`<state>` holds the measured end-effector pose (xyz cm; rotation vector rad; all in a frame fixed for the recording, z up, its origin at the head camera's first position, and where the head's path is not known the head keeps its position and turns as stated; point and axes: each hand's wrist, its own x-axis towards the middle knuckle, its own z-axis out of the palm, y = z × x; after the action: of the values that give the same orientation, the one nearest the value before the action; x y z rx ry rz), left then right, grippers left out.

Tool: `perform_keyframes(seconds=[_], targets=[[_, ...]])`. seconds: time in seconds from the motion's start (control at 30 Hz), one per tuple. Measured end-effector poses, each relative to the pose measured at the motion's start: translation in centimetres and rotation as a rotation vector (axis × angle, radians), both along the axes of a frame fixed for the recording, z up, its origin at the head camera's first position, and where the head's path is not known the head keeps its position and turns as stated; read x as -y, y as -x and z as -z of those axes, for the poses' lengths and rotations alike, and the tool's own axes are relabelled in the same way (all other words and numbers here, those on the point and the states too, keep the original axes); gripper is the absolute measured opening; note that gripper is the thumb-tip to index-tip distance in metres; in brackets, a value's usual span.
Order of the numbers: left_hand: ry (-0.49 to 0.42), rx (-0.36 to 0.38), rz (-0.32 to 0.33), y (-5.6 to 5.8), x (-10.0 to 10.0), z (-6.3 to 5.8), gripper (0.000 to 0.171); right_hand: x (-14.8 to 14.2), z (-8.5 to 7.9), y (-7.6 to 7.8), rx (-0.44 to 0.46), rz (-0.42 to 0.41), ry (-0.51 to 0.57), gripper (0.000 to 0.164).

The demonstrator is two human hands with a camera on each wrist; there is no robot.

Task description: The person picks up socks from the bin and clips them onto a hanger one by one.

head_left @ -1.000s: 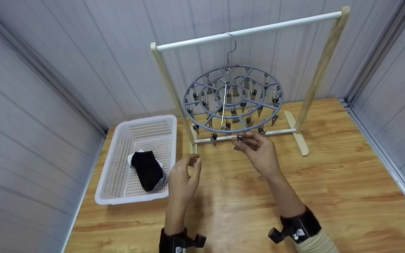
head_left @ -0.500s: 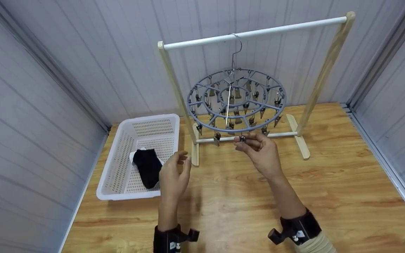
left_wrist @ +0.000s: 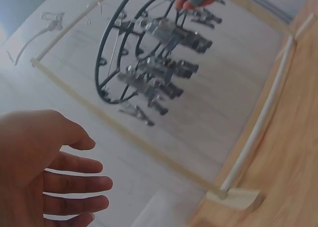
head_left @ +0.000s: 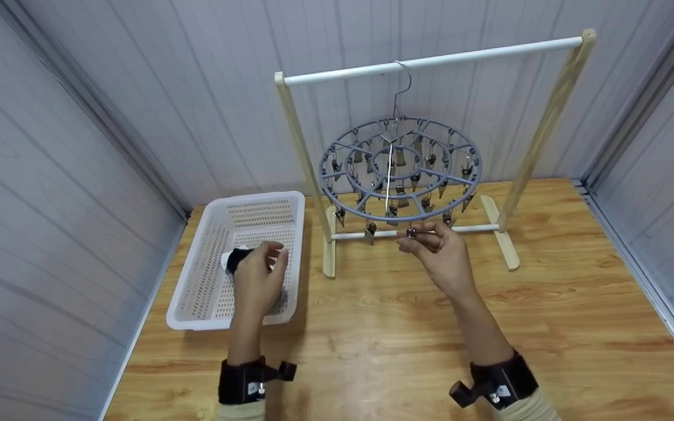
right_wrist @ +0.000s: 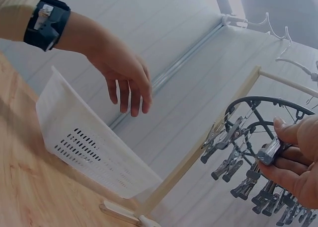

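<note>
My left hand hovers above the white plastic basket and holds nothing; its fingers spread loosely in the left wrist view. Beneath it, partly hidden by the hand, a black sock lies in the basket on something white. At the front edge of the round grey clip hanger, my right hand pinches a metal clip between thumb and fingers. Several other metal clips dangle from the hanger's rings.
A wooden rack stands behind, its white top bar carrying the hanger by a metal hook. Its wooden feet rest on the wood-grain surface. Pale panel walls enclose the back and both sides.
My left hand has moved left, from beside the hanger to over the basket. My right hand keeps its pinch on the clip. The head view has shifted slightly.
</note>
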<state>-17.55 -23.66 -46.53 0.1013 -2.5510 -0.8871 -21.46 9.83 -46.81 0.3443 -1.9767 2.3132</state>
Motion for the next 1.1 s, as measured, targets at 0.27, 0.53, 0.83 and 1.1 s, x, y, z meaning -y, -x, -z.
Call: perform_keyframes(seconds=[0.27, 0.53, 0.83, 1.1], targets=[[0.023, 0.161, -0.017, 2.6, 5.5, -1.6, 0.031, -0.1, -0.1, 0.0, 0.039, 0.015, -0.012, 0.046], [0.066, 0.344, -0.077, 5.3, 8.7, -0.7, 0.041, 0.1, -0.1, 0.0, 0.029, 0.002, 0.018, 0.042], [0.125, 0.538, -0.104, 7.8, 10.7, 1.2, 0.043, -0.1, 0.0, 0.0, 0.018, -0.013, 0.046, 0.036], [0.206, 0.628, -0.107, 9.1, 11.3, 1.9, 0.042, -0.3, 0.0, 0.2, -0.002, -0.032, 0.064, 0.035]])
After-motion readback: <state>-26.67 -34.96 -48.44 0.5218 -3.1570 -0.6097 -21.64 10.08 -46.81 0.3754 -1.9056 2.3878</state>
